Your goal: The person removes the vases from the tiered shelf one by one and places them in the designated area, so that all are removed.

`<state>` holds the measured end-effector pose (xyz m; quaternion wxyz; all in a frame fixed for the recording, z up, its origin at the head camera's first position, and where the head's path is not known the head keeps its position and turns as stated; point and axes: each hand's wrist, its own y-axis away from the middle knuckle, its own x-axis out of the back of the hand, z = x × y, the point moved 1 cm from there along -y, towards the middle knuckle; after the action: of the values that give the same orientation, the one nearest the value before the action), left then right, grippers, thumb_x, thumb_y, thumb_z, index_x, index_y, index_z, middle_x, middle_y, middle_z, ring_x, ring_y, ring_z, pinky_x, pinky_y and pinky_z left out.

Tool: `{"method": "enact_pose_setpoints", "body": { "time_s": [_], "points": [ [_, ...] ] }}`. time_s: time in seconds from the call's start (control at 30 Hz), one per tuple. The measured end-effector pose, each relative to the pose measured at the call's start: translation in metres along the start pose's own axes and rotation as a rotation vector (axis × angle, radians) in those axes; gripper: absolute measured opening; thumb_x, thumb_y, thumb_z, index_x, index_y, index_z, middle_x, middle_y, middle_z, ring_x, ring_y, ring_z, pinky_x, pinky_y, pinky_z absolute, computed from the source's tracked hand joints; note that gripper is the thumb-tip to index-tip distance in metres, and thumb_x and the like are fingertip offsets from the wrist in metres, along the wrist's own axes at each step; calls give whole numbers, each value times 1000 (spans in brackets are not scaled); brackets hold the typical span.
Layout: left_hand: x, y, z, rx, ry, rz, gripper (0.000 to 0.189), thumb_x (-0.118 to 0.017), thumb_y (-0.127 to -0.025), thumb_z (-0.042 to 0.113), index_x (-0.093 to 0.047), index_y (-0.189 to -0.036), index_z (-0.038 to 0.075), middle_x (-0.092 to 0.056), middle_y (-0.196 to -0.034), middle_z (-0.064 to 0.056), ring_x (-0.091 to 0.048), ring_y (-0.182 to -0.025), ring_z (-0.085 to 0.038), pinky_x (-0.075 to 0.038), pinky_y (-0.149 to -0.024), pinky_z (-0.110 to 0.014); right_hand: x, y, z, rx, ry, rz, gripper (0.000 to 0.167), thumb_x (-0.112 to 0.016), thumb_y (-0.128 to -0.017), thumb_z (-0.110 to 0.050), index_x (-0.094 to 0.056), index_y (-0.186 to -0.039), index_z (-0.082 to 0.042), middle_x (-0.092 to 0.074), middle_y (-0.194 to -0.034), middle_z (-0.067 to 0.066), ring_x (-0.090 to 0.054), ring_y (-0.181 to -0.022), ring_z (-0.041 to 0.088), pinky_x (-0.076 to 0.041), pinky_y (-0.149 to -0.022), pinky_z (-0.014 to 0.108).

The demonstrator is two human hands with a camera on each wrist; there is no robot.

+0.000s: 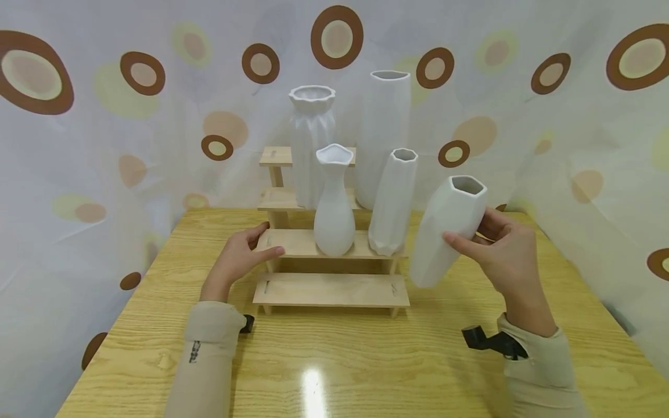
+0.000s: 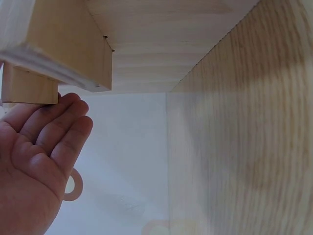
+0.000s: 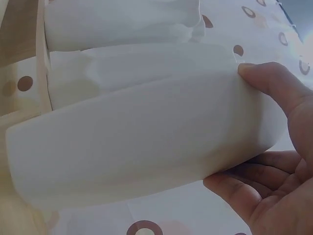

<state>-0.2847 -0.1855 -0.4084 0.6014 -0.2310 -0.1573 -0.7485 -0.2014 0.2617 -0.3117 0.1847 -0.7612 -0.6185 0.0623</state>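
Note:
My right hand (image 1: pixel 509 249) grips a white faceted vase (image 1: pixel 449 229) near its upper part, thumb on the front and fingers behind. The vase leans, mouth towards the upper right, beside the right end of a tiered wooden stand (image 1: pixel 331 289). In the right wrist view the same vase (image 3: pixel 137 142) spans the picture between thumb and fingers. At the stand's left end, my left hand (image 1: pixel 237 258) holds a middle tier, its thumb on top. Seen from the left wrist, the left hand's fingers (image 2: pixel 66 132) lie against the wooden end piece (image 2: pixel 29 85).
A flared-neck vase (image 1: pixel 334 220) and a slim ribbed vase (image 1: pixel 393 203) stand on the same tier. Behind them rise a ruffled-rim vase (image 1: pixel 312 139) and a tall vase (image 1: pixel 385 128). The lowest tier is bare. A wooden table (image 1: pixel 366 360) lies below, with a circle-patterned curtain (image 1: pixel 172 116) around it.

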Motion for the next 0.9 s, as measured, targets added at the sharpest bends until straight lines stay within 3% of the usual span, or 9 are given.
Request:
{"method": "enact_pose_setpoints", "body": {
  "time_s": [0.17, 0.9],
  "points": [
    [0, 0, -1, 3, 10, -1, 100, -75, -78, 63, -33, -155, 17, -33, -156, -1, -36, -141, -28, -35, -110, -47, 1, -5, 1, 15, -22, 8, 55, -88, -71, 0, -67, -122, 3, -71, -105, 3, -68, -95, 15, -55, -77, 22],
    [1, -3, -1, -15, -8, 9, 98, -75, -78, 62, -34, -155, 15, -36, -156, -3, -36, -140, -30, -34, -110, -48, -7, -29, 26, -41, 145, 52, 66, -90, -73, -14, -63, -133, -4, -67, -117, 2, -63, -104, 12, -52, -80, 16]
  ]
}}
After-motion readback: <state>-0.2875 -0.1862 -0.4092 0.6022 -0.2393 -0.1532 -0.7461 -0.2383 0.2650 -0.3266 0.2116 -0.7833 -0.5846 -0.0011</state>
